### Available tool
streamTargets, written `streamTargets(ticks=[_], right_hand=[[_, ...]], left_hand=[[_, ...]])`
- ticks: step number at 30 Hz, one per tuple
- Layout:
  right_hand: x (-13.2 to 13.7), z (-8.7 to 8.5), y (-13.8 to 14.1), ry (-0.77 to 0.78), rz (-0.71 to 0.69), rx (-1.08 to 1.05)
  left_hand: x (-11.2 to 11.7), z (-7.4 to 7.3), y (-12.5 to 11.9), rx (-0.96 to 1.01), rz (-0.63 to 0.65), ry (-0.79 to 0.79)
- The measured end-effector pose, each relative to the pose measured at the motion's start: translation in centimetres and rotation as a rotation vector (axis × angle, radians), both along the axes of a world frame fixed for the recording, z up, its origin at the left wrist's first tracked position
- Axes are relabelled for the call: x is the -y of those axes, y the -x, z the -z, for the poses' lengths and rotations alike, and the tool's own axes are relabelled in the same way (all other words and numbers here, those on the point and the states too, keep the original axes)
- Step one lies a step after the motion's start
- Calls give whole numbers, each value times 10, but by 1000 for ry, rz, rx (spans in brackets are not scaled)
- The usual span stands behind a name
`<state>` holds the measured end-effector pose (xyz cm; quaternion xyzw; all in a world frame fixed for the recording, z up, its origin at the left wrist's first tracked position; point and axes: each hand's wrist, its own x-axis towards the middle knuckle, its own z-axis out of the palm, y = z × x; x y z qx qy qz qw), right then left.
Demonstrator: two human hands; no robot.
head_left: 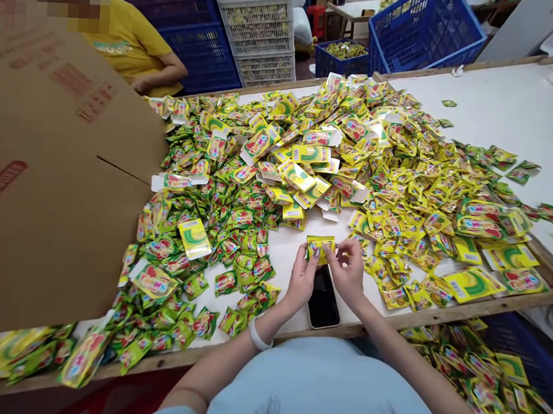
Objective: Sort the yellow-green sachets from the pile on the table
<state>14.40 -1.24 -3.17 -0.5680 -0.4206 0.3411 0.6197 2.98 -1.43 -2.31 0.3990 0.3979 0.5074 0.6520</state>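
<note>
A small yellow-and-green packet [320,242] is held up between my two hands just above the table's front edge. My left hand [305,269] grips its left side, thumb on the face. At its right side, my right hand [348,271] pinches the packet with thumb and fingers. Below the hands lies a dark-screened phone [324,299] on the white tabletop [286,252]. Green sachets [242,217] are heaped to the left, yellow sachets [410,177] to the right. Small yellow printed boxes [296,175], several with open flaps, lie on the pile ahead.
A large cardboard carton [67,208] stands on the left side of the table. Beyond it is a person in a yellow shirt [137,42]. Blue crates [424,38] and stacked white crates [258,30] stand behind. A blue bin [535,350] of packets sits below right.
</note>
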Motion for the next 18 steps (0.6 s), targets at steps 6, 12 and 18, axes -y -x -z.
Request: streamTargets(ticks=[6,12,18], right_hand=[[-3,-8,-34,135,-403,-300],[9,-2,-69,173,-277,-148],[16,16,-75,187,-305,79]], left_hand=[[-16,-5,1,-497,69,-478],[-118,-40,58,-896,-393,-532],[-179,-54,105,-1196,-67,-100]])
